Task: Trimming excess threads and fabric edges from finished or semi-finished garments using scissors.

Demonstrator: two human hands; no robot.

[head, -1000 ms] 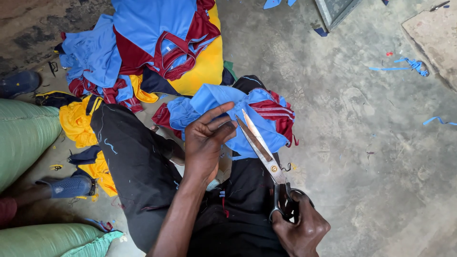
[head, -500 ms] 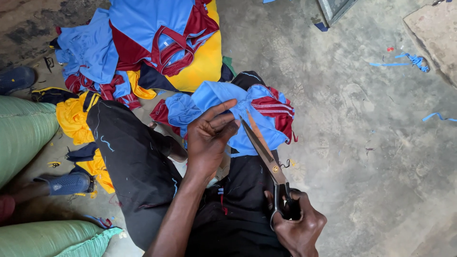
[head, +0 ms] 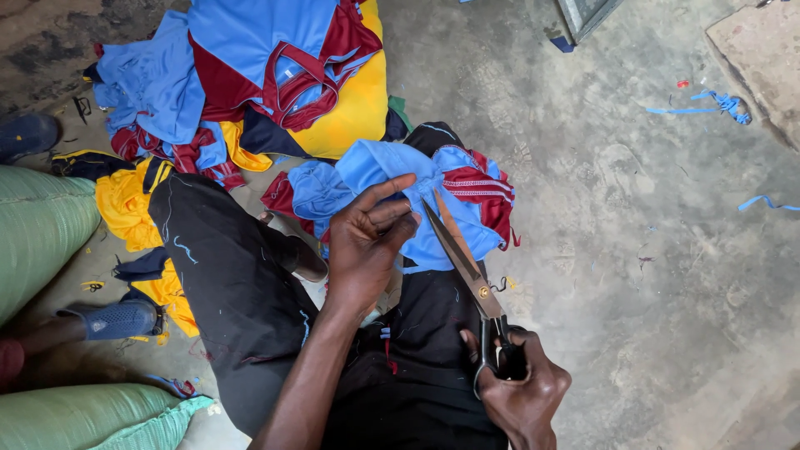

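My right hand (head: 523, 390) sits nearest to me, low over my lap, with its fingers passed through the dark loops of the scissors (head: 467, 267) and clenched on them; this grip keeps the long blades angled up and away from my body toward the cloth. My left hand (head: 367, 242) lies just beyond, above my knee, its fingers pinching the bunched blue garment (head: 375, 171) and pressing it down so the fabric stays taut where the blades meet it. The garment rests across my black trousers (head: 225, 283), its maroon striped part (head: 487, 187) hanging toward the right side of my leg. The blade tips touch the blue fabric just beside my left fingertips; I cannot tell how wide the blades stand apart. Farther out, a pile of blue, maroon and yellow clothing (head: 275, 75) lies on the concrete floor (head: 633, 250), within reach beyond my knee. Green sacks (head: 42, 225) occupy the left edge of the floor, and blue offcut strips (head: 708, 104) lie near its far right corner. Compared with half a second ago, the scissors stand slightly steeper and both hands keep the same grasp.
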